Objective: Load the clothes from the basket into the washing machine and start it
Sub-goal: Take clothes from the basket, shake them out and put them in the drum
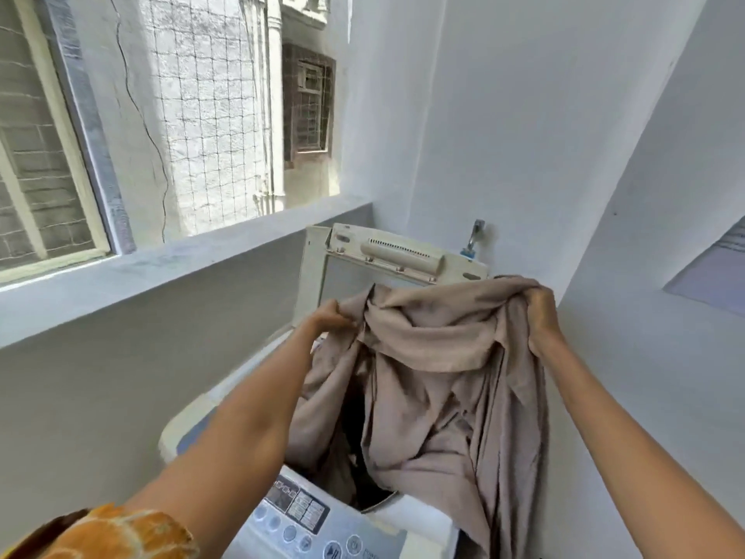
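Observation:
A large beige cloth hangs between both my hands above the top-loading washing machine. My left hand pinches its left edge. My right hand grips a bunched fold at its upper right. The cloth's lower part drops into the dark drum opening, and one end trails over the machine's front right edge. The lid stands raised at the back. The control panel with round buttons lies near the bottom of the view. The basket is not in view.
A grey ledge under a meshed window runs along the left. A tap sticks out of the white wall behind the lid. A white wall and a sloped recess close in on the right.

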A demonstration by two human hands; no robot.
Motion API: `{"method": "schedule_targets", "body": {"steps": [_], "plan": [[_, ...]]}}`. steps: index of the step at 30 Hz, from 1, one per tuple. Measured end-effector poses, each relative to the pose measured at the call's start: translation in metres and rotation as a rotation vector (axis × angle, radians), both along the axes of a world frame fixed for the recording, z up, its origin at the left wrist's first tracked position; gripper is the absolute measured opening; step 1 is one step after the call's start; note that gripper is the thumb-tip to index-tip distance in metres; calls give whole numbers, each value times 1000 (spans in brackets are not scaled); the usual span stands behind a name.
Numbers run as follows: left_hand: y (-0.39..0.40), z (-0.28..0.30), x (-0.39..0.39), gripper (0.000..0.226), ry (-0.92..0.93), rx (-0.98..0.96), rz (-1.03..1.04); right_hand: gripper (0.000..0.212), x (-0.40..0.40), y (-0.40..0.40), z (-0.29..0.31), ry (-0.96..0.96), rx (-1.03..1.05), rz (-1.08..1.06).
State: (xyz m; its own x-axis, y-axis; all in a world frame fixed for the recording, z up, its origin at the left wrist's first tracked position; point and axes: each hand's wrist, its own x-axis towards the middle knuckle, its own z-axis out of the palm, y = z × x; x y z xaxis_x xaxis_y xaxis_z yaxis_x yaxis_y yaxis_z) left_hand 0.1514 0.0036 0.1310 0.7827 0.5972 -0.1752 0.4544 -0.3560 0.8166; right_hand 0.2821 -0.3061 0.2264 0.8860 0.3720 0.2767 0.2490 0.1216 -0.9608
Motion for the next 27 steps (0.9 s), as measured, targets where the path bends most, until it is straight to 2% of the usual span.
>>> {"method": "schedule_targets", "body": {"steps": [4,6,9,11,13,17,18,20,22,23,25,27], "plan": [[-6,20,10,66,-112,-70,-98,42,-9,23,-9,-19,-69,-12],[-21,40,14,72,-167,-110,-251,36,-12,33,-14,-7,-109,-7],[-52,63,25,84,-120,-166,-519,34,-18,39,-12,-27,-169,-4],[-80,67,36,80,-110,-127,-644,30,-23,41,-9,-38,-218,26],[-112,67,49,57,-135,-39,-691,33,-20,38,-14,-103,-246,32],[-136,60,67,18,-365,80,-530,30,-21,0,-36,-108,-265,100],[-136,61,69,12,-404,106,-479,37,-22,-15,-47,-112,-318,117],[-135,64,71,18,-465,105,-398,56,-24,-43,-75,-117,-465,184],[-135,68,73,24,-508,64,-346,58,-30,-64,-110,-12,-599,255],[-137,69,75,20,-540,40,-336,57,-35,-72,-129,62,-661,275],[-138,68,80,17,-640,19,-284,50,-36,-82,-161,138,-838,187],[-140,73,79,23,-743,-30,-242,44,-28,-88,-179,112,-1020,-54]]}}
